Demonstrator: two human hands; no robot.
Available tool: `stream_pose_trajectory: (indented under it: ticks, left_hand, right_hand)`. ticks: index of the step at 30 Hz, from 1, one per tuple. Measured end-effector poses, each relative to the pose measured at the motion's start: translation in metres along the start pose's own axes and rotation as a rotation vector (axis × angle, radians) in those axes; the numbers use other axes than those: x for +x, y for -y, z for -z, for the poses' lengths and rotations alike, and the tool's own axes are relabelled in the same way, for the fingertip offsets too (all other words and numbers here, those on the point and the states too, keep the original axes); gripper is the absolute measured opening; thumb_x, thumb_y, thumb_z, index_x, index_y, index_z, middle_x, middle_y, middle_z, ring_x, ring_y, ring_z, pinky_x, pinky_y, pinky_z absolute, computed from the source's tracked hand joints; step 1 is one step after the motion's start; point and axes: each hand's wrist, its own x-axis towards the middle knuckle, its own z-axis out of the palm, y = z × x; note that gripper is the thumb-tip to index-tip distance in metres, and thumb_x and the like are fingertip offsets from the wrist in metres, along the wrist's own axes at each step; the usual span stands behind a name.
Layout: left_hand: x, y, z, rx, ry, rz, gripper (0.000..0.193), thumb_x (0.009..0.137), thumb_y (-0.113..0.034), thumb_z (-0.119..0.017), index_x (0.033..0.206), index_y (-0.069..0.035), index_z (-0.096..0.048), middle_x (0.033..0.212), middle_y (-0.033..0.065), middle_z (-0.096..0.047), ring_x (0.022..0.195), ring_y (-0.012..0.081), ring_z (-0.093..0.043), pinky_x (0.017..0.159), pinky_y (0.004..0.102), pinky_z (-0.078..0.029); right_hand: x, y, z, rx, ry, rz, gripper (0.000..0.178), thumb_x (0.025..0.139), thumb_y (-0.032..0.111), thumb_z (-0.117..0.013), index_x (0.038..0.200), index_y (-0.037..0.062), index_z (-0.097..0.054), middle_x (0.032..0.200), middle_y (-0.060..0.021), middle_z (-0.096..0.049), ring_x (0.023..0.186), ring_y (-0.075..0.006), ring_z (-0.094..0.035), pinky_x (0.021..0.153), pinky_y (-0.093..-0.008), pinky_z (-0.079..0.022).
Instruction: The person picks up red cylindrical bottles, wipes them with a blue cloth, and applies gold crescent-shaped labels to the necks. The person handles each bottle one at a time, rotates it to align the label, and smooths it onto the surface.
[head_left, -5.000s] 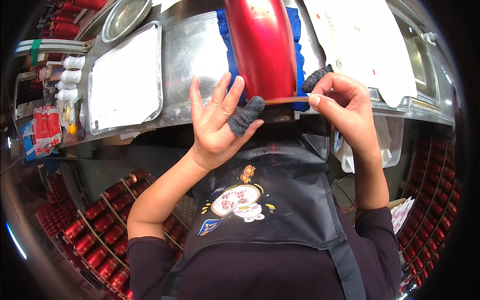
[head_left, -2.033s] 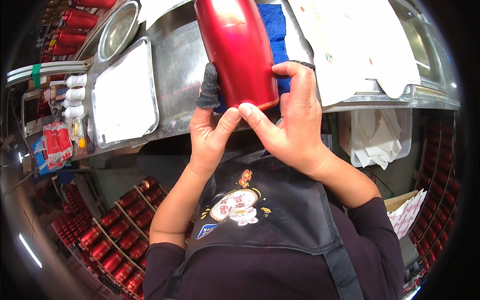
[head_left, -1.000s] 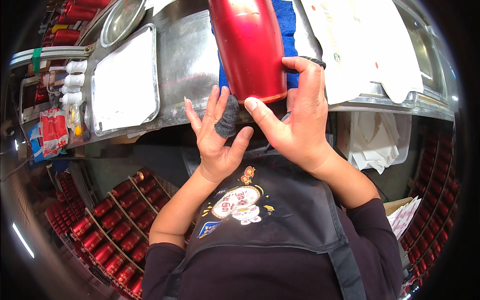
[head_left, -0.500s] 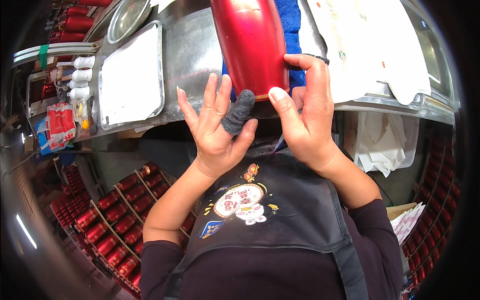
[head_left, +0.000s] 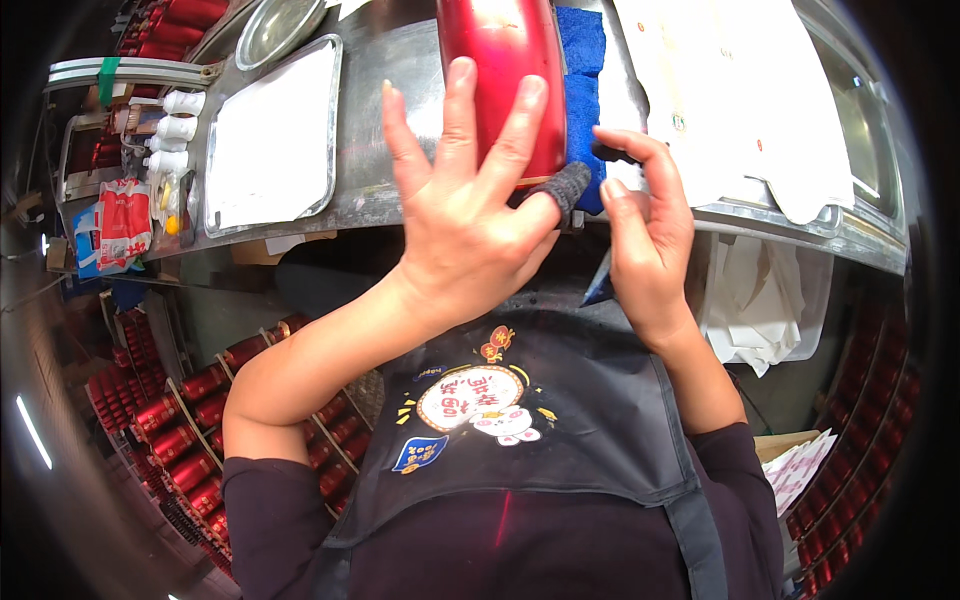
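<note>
A glossy red, rounded metal vessel (head_left: 505, 35) lies on the bench on blue towelling (head_left: 583, 45), its gold-edged end towards me. My left hand (head_left: 470, 210) is spread over that near end, palm down, and hides part of it. One of its fingers wears a grey knitted finger cover (head_left: 562, 188). To the right of the vessel, apart from it, is my right hand (head_left: 650, 235). Its thumb and forefinger curve towards each other with a gap between. A small black thing (head_left: 615, 153) shows by the forefinger; whether it is worn or held I cannot make out.
A white-covered tray (head_left: 270, 140) and a round metal dish (head_left: 278, 30) are at left, beside white bottles (head_left: 175, 130). White printed sheets (head_left: 730, 110) cover the bench at right. Below is a clear bin (head_left: 765, 300) with paper. Racks of red vessels (head_left: 185, 440) stand on both sides.
My left hand has moved right and forward, over the vessel's near end. My right hand has come away from the vessel to the right.
</note>
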Motion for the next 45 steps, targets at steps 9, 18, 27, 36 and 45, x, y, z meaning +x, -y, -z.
stream_pose_trajectory:
  ticks: [9,18,27,36,45]
  left_hand:
    - [0.000,0.009,0.005,-0.180,-0.127,0.102,0.049,0.067,-0.006,-0.076,0.115,-0.001,-0.070,0.150,0.0204,-0.047,0.145,0.0431,-0.035,0.118,0.0626,-0.009]
    - [-0.008,0.014,-0.028,-0.398,-0.255,0.243,0.069,0.077,-0.027,-0.082,0.135,-0.002,-0.055,0.143,0.0188,-0.054,0.138,0.0390,-0.044,0.114,0.0678,-0.019]
    - [-0.038,0.032,-0.042,-0.538,-0.078,0.384,0.057,0.085,-0.030,-0.077,0.133,-0.005,-0.056,0.128,0.0143,-0.062,0.133,0.0377,-0.048,0.112,0.0697,-0.009]
    - [-0.016,0.027,-0.038,-0.485,-0.281,0.174,0.067,0.070,-0.006,-0.081,0.134,-0.006,-0.062,0.150,0.0195,-0.048,0.141,0.0362,-0.043,0.119,0.0572,-0.014]
    - [-0.018,0.034,-0.044,-0.497,-0.260,0.159,0.061,0.082,-0.021,-0.075,0.139,-0.006,-0.058,0.151,0.0145,-0.049,0.144,0.0334,-0.041,0.120,0.0567,-0.011]
  right_hand:
    - [-0.020,0.009,0.003,-0.401,0.298,0.475,0.038,0.082,-0.010,-0.059,0.120,-0.0032,-0.063,0.107,-0.0198,-0.070,0.069,-0.0277,-0.068,0.062,-0.0337,-0.052]
    - [-0.032,-0.008,0.000,-0.241,0.190,0.116,0.033,0.088,-0.011,-0.056,0.120,-0.0037,-0.060,0.113,-0.0082,-0.063,0.059,-0.0034,-0.047,0.058,-0.0182,-0.039]
    - [-0.028,0.001,0.002,-0.493,0.203,0.121,0.030,0.084,-0.008,-0.060,0.113,-0.0031,-0.062,0.102,-0.0149,-0.069,0.057,-0.0172,-0.061,0.056,-0.0278,-0.049]
    - [-0.016,0.008,0.008,-0.710,0.238,0.616,0.039,0.072,-0.006,-0.065,0.110,0.0021,-0.067,0.074,-0.0086,-0.066,0.051,-0.0244,-0.059,0.050,-0.0364,-0.047]
    - [0.010,0.040,-0.031,-0.887,0.596,0.644,0.022,0.074,0.010,-0.067,0.089,0.0080,-0.051,0.062,-0.0058,-0.053,0.052,-0.0257,-0.060,0.047,-0.0374,-0.046]
